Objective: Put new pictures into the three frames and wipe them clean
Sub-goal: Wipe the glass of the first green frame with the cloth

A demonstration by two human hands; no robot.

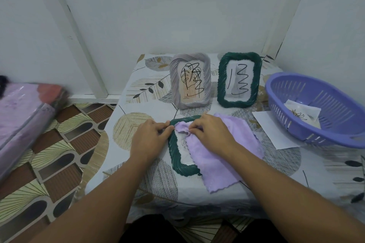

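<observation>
Centre: left hand (152, 136) pinching flat dark-green twisted-rim picture frame (174, 156); right hand (211, 132) gripping bunched lilac cloth (217, 156). Risk: hard wiping could shift frame.

We read no words or numbers. Grey frame (190, 81) picture carries tiny print low down, too small; both standing pictures show only black scribbles.

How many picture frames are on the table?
3. A lilac frame stands at the back, a green frame stands to its right, and a second green frame lies flat in front, partly under the purple cloth.
</observation>
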